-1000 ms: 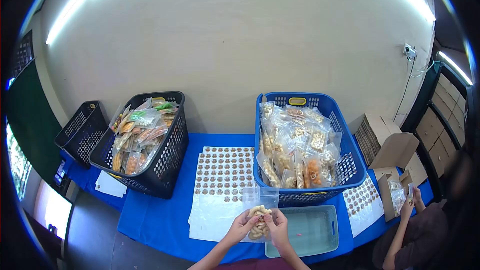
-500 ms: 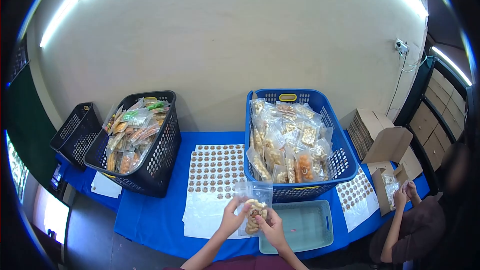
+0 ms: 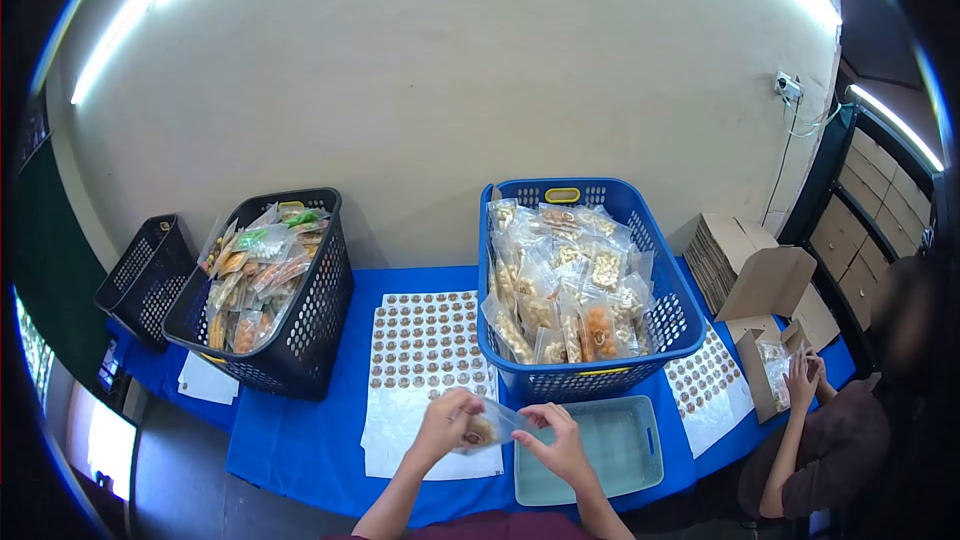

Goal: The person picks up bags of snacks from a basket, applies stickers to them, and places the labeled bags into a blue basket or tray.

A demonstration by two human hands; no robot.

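My left hand (image 3: 449,424) is closed on a clear plastic snack bag (image 3: 484,430), now lying sideways and partly blurred, with pale pieces and a round sticker showing. My right hand (image 3: 558,442) is at the bag's other end, its thumb and finger on or very near the clear plastic; contact is hard to make out. Beneath the hands are a sheet of round stickers (image 3: 425,345) and a shallow green tray (image 3: 610,450).
Behind the tray stands a blue basket (image 3: 600,380) full of snack bags. A black basket (image 3: 325,330) of mixed packets and a smaller black basket (image 3: 130,285) are left. At right, another sticker sheet (image 3: 715,400), cardboard boxes (image 3: 765,285) and a co-worker (image 3: 830,440).
The bag has turned from upright to sideways. My left hand has moved slightly left, and my right hand has shifted right with its fingers more spread. The view has shifted slightly.
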